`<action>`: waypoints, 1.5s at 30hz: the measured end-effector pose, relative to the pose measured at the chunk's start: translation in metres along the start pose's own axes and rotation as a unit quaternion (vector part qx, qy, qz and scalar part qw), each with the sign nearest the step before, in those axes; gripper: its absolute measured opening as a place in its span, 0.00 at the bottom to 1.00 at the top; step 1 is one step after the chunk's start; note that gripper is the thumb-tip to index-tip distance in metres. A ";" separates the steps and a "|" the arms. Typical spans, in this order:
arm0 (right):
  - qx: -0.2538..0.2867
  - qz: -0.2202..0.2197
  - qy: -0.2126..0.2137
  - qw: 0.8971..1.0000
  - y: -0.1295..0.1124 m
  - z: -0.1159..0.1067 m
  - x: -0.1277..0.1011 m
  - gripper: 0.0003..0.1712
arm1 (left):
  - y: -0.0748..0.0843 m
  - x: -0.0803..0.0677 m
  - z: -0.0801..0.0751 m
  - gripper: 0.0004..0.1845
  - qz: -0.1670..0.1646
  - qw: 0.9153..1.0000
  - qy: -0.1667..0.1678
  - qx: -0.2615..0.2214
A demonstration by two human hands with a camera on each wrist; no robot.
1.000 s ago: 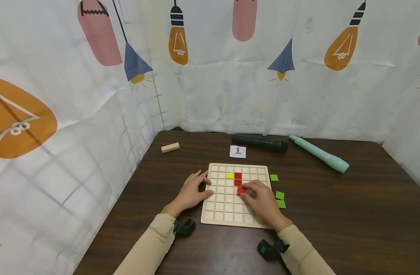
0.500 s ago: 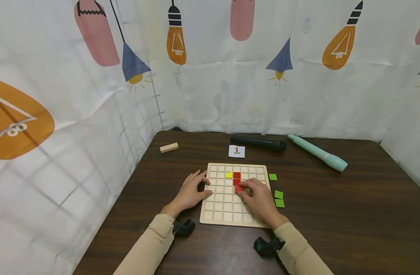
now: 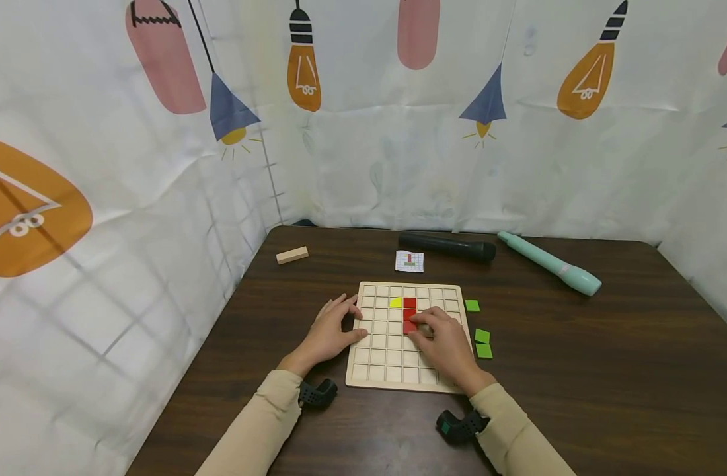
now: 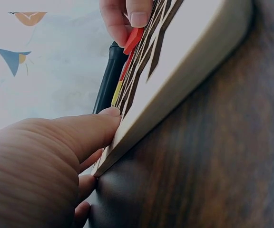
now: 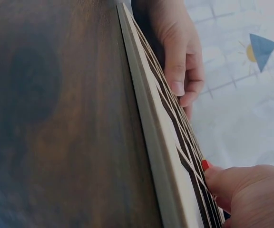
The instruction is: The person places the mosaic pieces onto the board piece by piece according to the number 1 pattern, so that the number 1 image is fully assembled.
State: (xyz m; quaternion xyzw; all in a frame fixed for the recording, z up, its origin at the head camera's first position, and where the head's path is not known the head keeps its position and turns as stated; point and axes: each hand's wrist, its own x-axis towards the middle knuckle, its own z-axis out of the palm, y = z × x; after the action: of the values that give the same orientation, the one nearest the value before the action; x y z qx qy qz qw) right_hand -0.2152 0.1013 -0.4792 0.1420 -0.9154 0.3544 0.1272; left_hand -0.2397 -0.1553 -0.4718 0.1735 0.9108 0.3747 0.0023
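A wooden grid board [image 3: 387, 360] lies on the dark table. In its upper rows sit a yellow tile [image 3: 396, 303] and two red tiles [image 3: 409, 303] stacked in a column. My right hand [image 3: 443, 340] lies over the board and pinches a third red tile [image 3: 408, 326] just below that column. The left wrist view shows this tile [image 4: 133, 39] tilted up off the grid under the fingertips [image 4: 138, 18]. My left hand [image 3: 330, 330] rests on the board's left edge with its fingers relaxed, and the thumb [image 4: 94, 128] lies along the rim [image 4: 189, 52].
Three green tiles [image 3: 482, 336] lie on the table right of the board. Behind it are a small pattern card [image 3: 410, 261], a black microphone [image 3: 447, 246], a teal recorder [image 3: 550, 263] and a wooden block [image 3: 292, 255]. Printed curtains wall the table's back and left.
My right hand has shifted slightly left and up with the red tile, bringing it under the two red tiles. The left hand has stayed on the board's edge.
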 end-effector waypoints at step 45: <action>0.040 0.002 0.020 0.999 0.006 -0.002 -0.001 0.13 | 0.000 -0.001 -0.001 0.10 0.002 1.000 -0.001 0.004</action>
State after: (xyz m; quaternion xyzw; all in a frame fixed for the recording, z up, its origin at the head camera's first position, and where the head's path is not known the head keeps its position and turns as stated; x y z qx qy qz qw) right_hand -0.2157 0.1067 -0.4820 0.1381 -0.8980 0.3938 0.1395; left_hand -0.2387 -0.1560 -0.4712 0.1758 0.9119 0.3709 0.0021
